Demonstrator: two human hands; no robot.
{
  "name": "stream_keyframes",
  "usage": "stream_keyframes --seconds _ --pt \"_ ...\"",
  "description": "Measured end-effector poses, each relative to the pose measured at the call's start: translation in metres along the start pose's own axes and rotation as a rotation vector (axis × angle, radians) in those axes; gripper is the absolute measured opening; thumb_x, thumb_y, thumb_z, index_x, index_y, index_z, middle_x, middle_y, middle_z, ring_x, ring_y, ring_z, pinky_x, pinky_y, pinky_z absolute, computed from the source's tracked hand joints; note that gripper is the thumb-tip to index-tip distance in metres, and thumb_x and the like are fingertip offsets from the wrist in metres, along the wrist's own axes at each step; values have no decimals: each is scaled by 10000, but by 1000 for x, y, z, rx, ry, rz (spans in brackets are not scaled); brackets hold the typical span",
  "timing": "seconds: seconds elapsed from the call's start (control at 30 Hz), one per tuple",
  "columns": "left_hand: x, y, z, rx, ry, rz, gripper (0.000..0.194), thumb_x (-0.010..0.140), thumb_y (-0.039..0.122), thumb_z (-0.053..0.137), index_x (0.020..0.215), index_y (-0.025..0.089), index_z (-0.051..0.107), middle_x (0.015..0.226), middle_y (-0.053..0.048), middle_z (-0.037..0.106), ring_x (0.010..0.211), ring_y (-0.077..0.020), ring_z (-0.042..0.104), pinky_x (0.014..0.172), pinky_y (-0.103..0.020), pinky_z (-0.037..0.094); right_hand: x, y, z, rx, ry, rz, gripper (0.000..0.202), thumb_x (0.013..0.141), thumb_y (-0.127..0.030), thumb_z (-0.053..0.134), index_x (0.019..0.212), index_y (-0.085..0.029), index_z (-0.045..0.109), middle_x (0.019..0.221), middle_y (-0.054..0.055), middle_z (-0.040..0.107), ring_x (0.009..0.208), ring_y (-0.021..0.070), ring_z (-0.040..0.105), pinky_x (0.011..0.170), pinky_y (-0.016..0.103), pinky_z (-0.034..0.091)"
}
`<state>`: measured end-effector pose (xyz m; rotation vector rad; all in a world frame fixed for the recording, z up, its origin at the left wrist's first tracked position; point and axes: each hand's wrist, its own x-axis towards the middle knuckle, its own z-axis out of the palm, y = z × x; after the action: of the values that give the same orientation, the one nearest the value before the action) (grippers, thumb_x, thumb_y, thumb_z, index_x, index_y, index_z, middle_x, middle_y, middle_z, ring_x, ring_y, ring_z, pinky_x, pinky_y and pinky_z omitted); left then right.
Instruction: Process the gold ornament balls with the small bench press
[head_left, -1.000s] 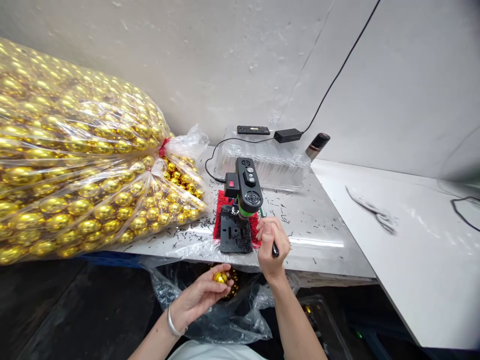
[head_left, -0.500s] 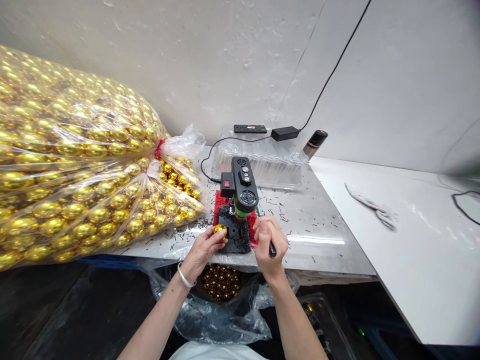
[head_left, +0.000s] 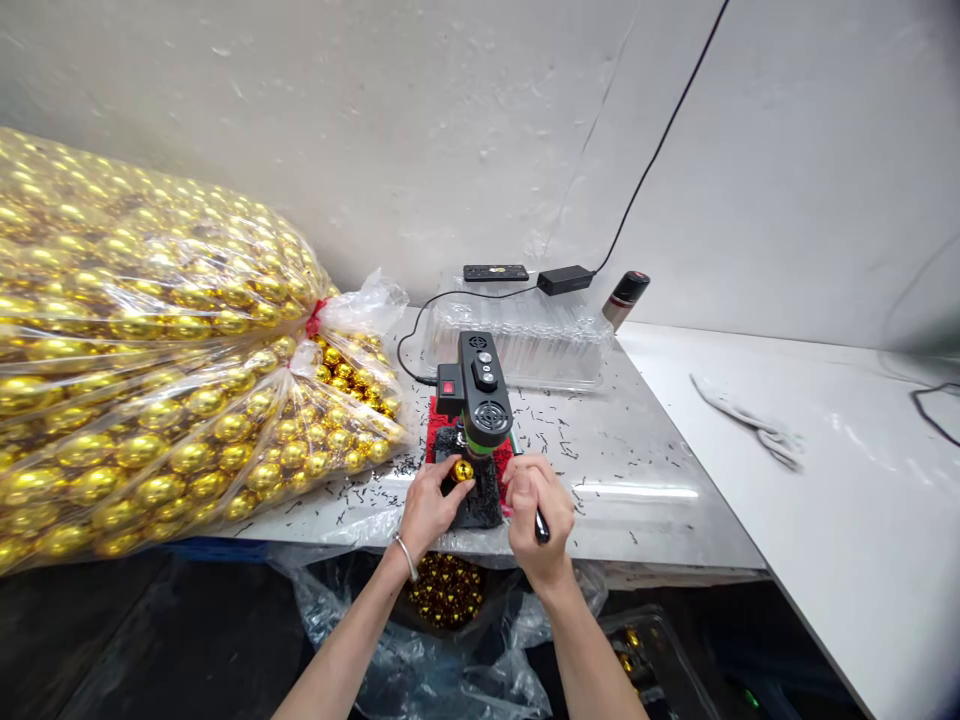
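Observation:
Between the thumb and fingers of my left hand [head_left: 435, 502] is a shiny gold ball [head_left: 463, 469], held just under the head of a small black drill press [head_left: 486, 390]. The ball is over the press's black base [head_left: 480, 512], which is covered with dark shavings. My right hand [head_left: 538, 510] is wrapped round the black-tipped lever handle [head_left: 541, 527] at the right side of the press. Under the press lies a red mat [head_left: 442, 415].
A huge clear bag of gold balls [head_left: 150, 400] fills the left. Behind the press are a clear plastic tray [head_left: 525, 340], a black adapter [head_left: 565, 279] and a spray can [head_left: 625, 300]. Below the table edge hangs an open bag of gold balls [head_left: 446, 590]. Gloves [head_left: 750, 422] lie right.
My left hand has moved right and brought the ball from the base's left edge to beneath the press head. My right hand stays on the lever. The view has shifted slightly.

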<state>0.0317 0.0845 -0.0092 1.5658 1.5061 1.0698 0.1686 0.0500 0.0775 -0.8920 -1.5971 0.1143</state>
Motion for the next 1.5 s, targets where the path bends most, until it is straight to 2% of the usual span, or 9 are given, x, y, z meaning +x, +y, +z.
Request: stream_keyframes --seconds 0.17,0.37,0.77,0.87,1.03,1.17,1.33,1.43,1.5 --pt "0 -3 2 43 -48 149 337 742 322 700 1062 218 696 1069 -94 701 1013 -285 574 961 -427 392 -1 0 -1 -14 -13 3 271 873 -64 362 652 -200 439 650 12 502 674 130 522 578 268 411" --pt "2 -13 6 31 -57 193 352 736 350 716 1066 228 700 1045 -94 704 1009 -291 559 963 -437 371 -13 9 2 -3 -13 -5 263 881 -82 356 666 -199 451 659 14 506 677 136 535 593 277 427" --pt "1 -15 5 28 -61 213 336 739 340 723 1057 233 701 1001 -90 697 972 -280 560 930 -415 384 -51 50 23 -56 43 -196 274 936 -204 305 706 -207 454 708 13 508 654 136 550 668 337 491" --pt "2 -14 6 0 -52 194 340 727 338 729 1050 238 706 1010 -90 701 983 -285 558 949 -431 380 -44 41 19 -48 46 -155 283 929 -192 309 685 -203 451 702 18 510 645 135 536 647 327 481" --pt "3 -7 4 -10 -17 169 343 711 326 733 1041 235 709 1011 -92 703 1007 -290 567 979 -457 383 0 5 5 40 91 43 320 911 -149 350 604 -201 421 619 5 486 612 127 510 560 279 404" --pt "-31 -3 -10 -103 21 126 364 734 349 709 1085 254 694 1095 -91 683 1072 -307 571 1017 -465 385 20 -10 0 61 51 118 330 916 -158 375 591 -202 400 606 -6 458 606 116 474 589 282 400" --pt "-108 -35 -13 -174 -311 -22 355 780 366 641 1133 361 676 1237 -45 637 1133 -318 586 990 -420 455 9 -7 2 62 49 75 315 911 -127 370 606 -199 402 633 1 469 646 122 492 614 284 392" --pt "-132 -56 -3 -201 -281 -192 371 712 367 687 1083 386 693 1260 -22 626 1030 -319 642 953 -437 483 4 -5 3 49 46 73 308 907 -118 367 613 -200 401 647 3 474 658 125 501 609 281 384" --pt "-130 -56 -4 -233 -241 -223 377 679 360 718 1056 372 705 1248 -18 636 916 -297 675 914 -428 504 2 -4 3 45 30 69 301 905 -113 365 620 -201 403 648 3 476 662 127 505 608 279 385"
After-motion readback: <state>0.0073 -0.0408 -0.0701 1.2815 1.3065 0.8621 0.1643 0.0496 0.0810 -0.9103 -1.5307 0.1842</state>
